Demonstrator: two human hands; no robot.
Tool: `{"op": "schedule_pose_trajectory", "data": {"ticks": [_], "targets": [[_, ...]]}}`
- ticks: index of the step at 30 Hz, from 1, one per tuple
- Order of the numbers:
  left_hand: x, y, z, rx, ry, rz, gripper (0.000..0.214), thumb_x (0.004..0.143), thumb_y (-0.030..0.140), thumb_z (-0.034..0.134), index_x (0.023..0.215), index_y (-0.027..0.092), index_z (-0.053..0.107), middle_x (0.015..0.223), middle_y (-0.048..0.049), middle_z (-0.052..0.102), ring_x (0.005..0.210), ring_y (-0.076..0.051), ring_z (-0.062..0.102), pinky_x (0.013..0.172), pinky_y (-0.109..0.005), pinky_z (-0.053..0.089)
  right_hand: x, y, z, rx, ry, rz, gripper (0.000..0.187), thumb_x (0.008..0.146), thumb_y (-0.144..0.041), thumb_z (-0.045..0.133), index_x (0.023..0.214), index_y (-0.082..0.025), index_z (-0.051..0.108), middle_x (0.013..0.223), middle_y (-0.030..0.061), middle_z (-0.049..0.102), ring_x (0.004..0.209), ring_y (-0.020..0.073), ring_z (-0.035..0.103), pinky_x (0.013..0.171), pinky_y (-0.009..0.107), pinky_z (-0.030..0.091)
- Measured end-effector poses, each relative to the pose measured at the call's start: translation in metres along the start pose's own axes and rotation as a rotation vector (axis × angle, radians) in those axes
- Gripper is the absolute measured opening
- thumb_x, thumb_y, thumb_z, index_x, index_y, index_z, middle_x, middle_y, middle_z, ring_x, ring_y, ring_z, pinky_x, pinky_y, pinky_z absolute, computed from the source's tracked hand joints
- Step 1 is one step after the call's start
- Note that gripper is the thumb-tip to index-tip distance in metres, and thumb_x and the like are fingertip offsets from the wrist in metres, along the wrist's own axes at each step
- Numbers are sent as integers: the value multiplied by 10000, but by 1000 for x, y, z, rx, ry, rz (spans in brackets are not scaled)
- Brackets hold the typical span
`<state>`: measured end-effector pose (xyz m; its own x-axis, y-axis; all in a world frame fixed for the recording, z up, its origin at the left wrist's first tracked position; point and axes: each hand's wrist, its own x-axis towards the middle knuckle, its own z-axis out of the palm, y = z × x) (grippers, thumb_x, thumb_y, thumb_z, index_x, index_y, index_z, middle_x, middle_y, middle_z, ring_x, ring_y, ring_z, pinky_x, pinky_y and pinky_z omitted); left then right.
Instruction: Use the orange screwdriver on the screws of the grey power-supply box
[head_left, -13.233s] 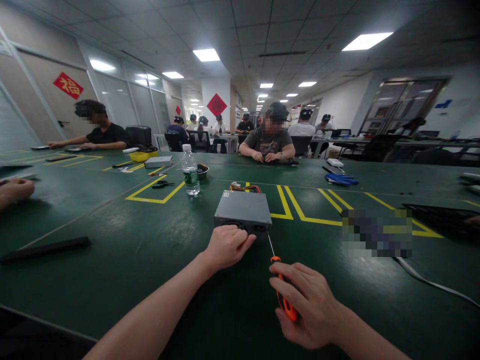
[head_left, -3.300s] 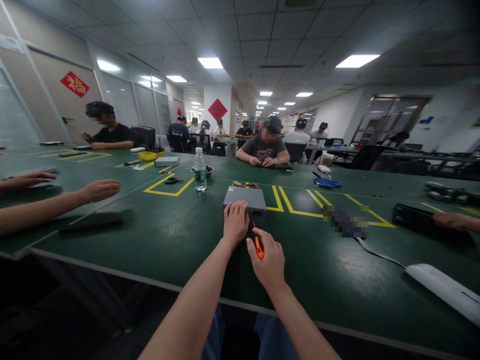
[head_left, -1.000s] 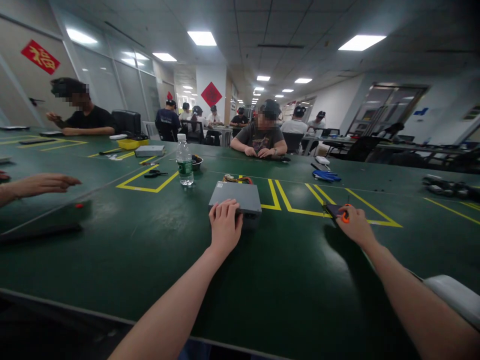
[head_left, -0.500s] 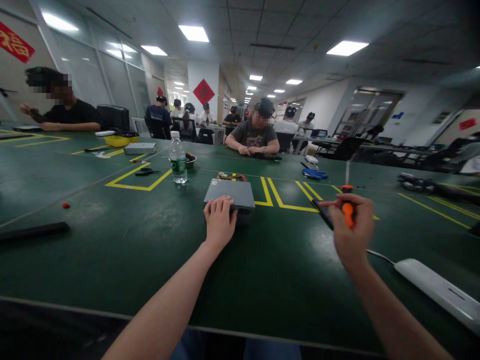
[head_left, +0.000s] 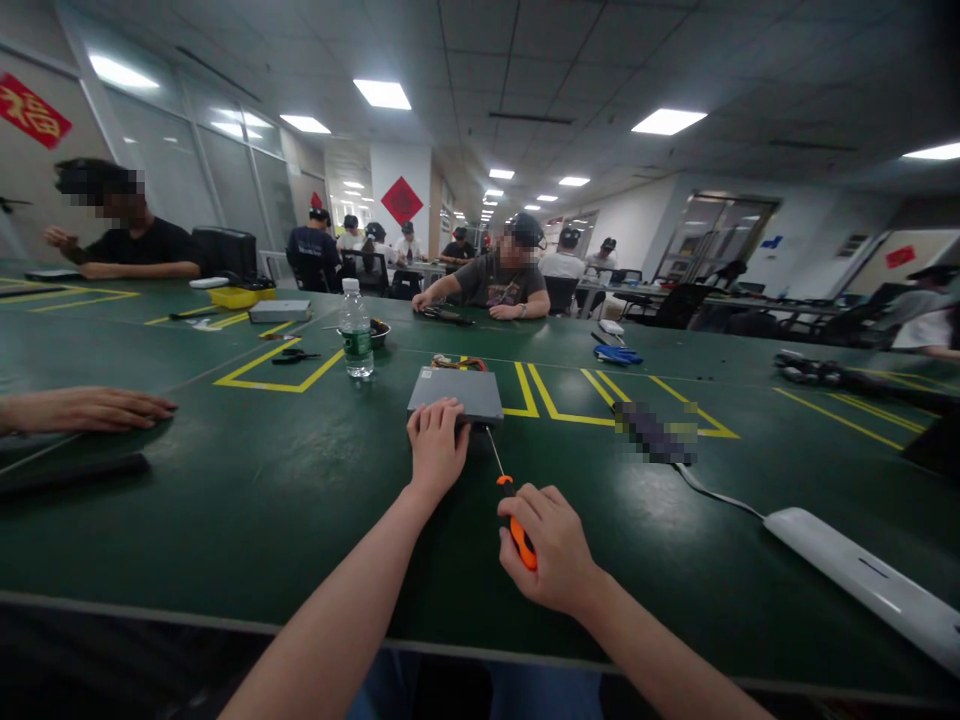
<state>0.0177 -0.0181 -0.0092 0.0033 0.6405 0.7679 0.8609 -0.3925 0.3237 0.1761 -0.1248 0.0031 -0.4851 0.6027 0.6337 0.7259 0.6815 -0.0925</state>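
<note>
A grey metal computer power supply [head_left: 469, 388] lies flat on the green table, with coloured cables [head_left: 459, 363] at its far side. My left hand [head_left: 438, 445] grips its near left corner, fingers over the top and thumb at the front face. In my right hand [head_left: 551, 545] is an orange-and-black screwdriver [head_left: 520, 540], fingers wrapped round the handle. Its thin shaft points up and to the left, with the tip at the near face of the power supply, right of my left thumb. Exactly what the tip touches is too small to tell.
Beyond the power supply stands a water bottle [head_left: 356, 330] before a bowl [head_left: 379, 332]. A white power strip [head_left: 862, 575] lies at right, its cable running towards a blurred dark object [head_left: 652, 432]. Another person's hand [head_left: 97, 408] rests at left near a black bar [head_left: 75, 477].
My right hand has brought the screwdriver left and down from the right side to the power supply's front. My left hand stays on the power supply. Another person's hand has appeared at left.
</note>
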Motion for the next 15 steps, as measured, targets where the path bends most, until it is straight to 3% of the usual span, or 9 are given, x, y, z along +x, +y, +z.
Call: {"op": "schedule_pose_trajectory", "data": {"ticks": [6, 15], "targets": [[0, 0, 0, 35, -11, 13, 213, 812, 220, 480, 1021, 235, 516, 1145, -40, 564, 1130, -194, 451, 1016, -405, 247, 3, 1, 1, 17, 52, 12, 107, 749, -199, 421, 797, -175, 514, 716, 26, 502, 622, 139, 425, 614, 289, 313], [0, 0, 1, 16, -9, 1, 199, 821, 224, 469, 1015, 236, 509, 1146, -30, 564, 1134, -190, 444, 1019, -403, 229, 4, 7, 4, -33, 33, 91, 103, 756, -204, 425, 780, -171, 519, 719, 20, 518, 600, 127, 420, 603, 270, 304]]}}
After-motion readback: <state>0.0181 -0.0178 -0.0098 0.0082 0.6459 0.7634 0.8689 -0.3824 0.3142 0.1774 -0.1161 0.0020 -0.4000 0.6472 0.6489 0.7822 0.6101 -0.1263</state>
